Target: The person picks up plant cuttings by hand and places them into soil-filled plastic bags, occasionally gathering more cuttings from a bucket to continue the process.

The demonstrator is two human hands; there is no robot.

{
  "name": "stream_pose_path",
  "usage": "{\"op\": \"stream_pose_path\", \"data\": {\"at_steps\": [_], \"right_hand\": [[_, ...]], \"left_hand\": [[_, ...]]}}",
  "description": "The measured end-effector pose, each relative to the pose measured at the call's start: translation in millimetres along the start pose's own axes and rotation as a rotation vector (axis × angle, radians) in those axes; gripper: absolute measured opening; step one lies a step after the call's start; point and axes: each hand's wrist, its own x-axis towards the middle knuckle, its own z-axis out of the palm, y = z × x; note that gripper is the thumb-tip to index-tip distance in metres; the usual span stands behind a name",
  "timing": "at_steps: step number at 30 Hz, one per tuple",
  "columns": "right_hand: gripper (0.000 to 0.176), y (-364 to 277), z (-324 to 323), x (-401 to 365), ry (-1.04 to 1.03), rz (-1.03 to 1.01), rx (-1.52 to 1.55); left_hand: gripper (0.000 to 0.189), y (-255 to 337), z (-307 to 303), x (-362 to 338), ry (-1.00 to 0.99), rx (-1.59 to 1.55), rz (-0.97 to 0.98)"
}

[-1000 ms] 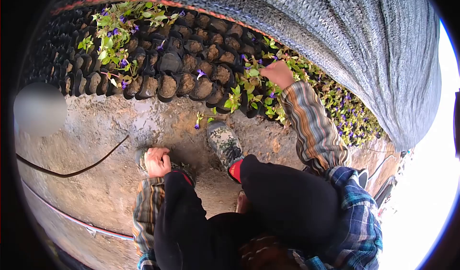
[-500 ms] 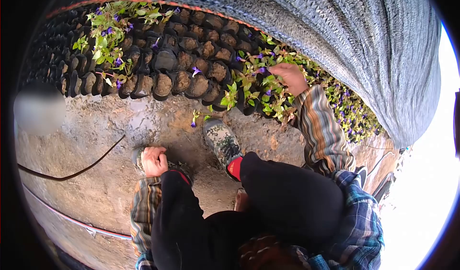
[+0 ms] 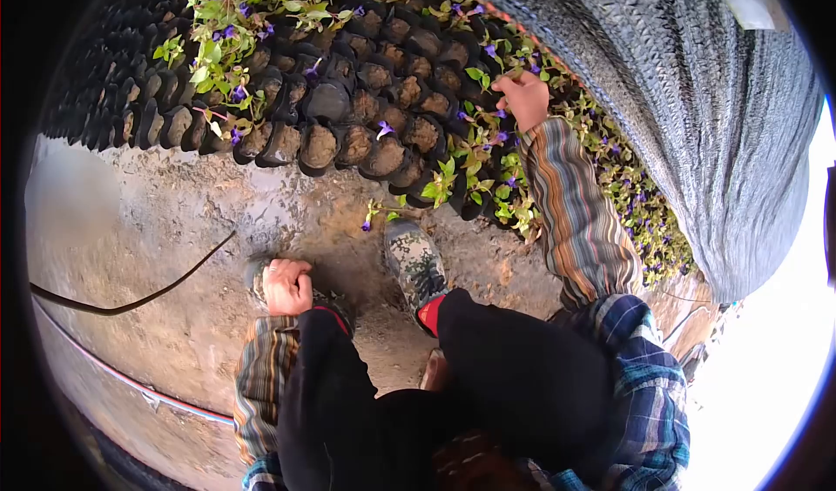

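My right hand (image 3: pixel 525 101) reaches into the purple-flowered plants (image 3: pixel 488 147), its finger and thumb bent together at the leaves. Whatever lies between those fingertips is too small to make out. My left hand (image 3: pixel 287 287) is curled into a loose fist above my shoe, with nothing visible in it. Left of the plants stand rows of black soil-filled pots (image 3: pixel 320 145). A single purple flower (image 3: pixel 385 130) lies on the pots. At the far left a leafy clump of flowering plants (image 3: pixel 222 64) rests on the pots.
Grey shade netting (image 3: pixel 662 82) hangs over the plants on the right. Below the pots is wet, dirty ground (image 3: pixel 174 221) with a dark hose (image 3: pixel 131 306) and a red-and-blue striped line (image 3: pixel 113 373). A small sprig (image 3: pixel 370 217) lies by my camouflage shoe (image 3: pixel 414 252).
My right hand has moved up, further into the plants, away from the purple flower it was beside. The netting's edge sits further right and more plants show behind. My left hand stays curled.
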Motion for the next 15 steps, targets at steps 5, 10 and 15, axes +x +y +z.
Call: {"op": "stream_pose_path", "data": {"at_steps": [5, 10, 15], "right_hand": [[0.017, 25.7, 12.0, 18.7, 0.048, 0.107, -0.056], [0.017, 31.8, 14.6, 13.3, 0.023, 0.096, -0.142], [0.019, 31.2, 8.6, 9.7, -0.061, 0.076, -0.15]], "left_hand": [[0.01, 3.4, -2.0, -0.1, -0.008, -0.016, -0.023], [0.011, 6.0, -3.6, 1.1, -0.011, -0.005, -0.028], [0.011, 4.2, 3.1, -1.3, 0.047, -0.006, -0.033]]}}
